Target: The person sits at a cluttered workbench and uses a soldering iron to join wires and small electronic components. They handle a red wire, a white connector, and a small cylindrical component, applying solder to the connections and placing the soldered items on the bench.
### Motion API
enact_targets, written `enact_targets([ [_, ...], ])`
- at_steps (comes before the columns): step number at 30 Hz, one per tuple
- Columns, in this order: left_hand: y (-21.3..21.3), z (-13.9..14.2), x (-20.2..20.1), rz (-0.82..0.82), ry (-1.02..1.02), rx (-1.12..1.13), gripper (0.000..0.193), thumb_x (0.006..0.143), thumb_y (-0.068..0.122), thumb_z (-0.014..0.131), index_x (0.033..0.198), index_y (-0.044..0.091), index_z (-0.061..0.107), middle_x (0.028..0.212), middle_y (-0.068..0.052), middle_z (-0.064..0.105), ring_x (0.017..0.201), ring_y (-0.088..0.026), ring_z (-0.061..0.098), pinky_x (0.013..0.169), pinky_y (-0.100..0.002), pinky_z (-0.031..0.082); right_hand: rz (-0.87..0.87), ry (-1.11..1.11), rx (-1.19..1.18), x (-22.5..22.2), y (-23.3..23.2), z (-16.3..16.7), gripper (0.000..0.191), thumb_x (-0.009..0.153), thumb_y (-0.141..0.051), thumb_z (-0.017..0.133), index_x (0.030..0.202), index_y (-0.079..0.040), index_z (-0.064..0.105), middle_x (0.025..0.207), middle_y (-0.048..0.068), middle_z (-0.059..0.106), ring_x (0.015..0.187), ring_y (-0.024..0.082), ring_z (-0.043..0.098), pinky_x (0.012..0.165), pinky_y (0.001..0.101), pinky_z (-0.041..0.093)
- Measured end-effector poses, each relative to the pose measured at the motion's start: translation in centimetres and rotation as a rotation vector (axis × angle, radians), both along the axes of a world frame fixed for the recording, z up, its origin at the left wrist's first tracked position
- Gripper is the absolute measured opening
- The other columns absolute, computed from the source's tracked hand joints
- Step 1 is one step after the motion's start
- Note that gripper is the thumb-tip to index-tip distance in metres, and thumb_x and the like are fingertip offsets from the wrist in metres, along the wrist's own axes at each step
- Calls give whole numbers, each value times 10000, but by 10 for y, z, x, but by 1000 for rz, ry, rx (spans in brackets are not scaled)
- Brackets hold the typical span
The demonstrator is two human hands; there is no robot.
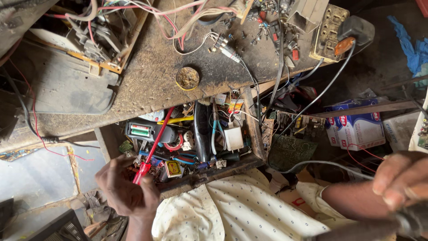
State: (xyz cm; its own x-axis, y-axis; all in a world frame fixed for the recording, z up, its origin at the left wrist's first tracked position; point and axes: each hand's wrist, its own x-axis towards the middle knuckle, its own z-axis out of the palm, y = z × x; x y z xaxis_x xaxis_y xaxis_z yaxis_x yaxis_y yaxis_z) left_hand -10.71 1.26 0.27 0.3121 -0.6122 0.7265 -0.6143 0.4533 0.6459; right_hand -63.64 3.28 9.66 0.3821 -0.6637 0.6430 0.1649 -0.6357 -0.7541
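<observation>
My left hand (127, 189) is at the bottom left, fingers closed around the red handle of a long screwdriver (154, 146) whose shaft reaches up over an open wooden drawer (214, 172). My right hand (401, 178) is blurred at the right edge, gripping a dark tool (379, 225) that runs along the bottom; a grey cable (325, 165) leads toward it.
The drawer is packed with several tools, a battery charger (142, 130), a white adapter (233, 137) and tape rolls. Above lies a worn wooden bench (151, 76) with a round tin (187, 78), loose wires, a socket strip (329, 32). Circuit boards and boxes (356, 127) sit right.
</observation>
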Motion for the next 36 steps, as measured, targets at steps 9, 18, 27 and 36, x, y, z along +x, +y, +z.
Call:
enact_targets([
  [9,15,91,-4,-1188,100,258,351,1132,372,602,1174,32,678,1093,-118,798,953,-321,756,849,-482,548,-799,-201,223,-26,21,-106,437,1227,-124,416,793,-80,439,726,89,534,625,166,495,644,284,445],
  [18,9,91,-44,-2033,199,312,669,1221,496,64,1429,-43,402,1446,-199,450,1357,-342,460,1260,-384,336,-800,-123,194,14,19,-90,248,1177,-106,516,941,-32,542,775,96,535,671,210,568,673,325,524],
  [27,-31,124,-72,-1886,112,318,577,1152,475,222,1212,4,551,1257,-141,571,1182,-274,566,1081,-368,442,-855,20,-22,51,-4,-51,173,1190,-82,610,1331,-9,542,1053,121,644,742,213,698,716,358,601],
  [36,-152,65,-131,-360,-1009,185,492,745,128,756,1230,211,773,1309,-23,668,1231,-319,493,906,-472,473,-975,-104,-3,45,-10,-54,197,1148,-93,699,1237,30,573,1054,121,605,698,177,669,644,342,619],
])
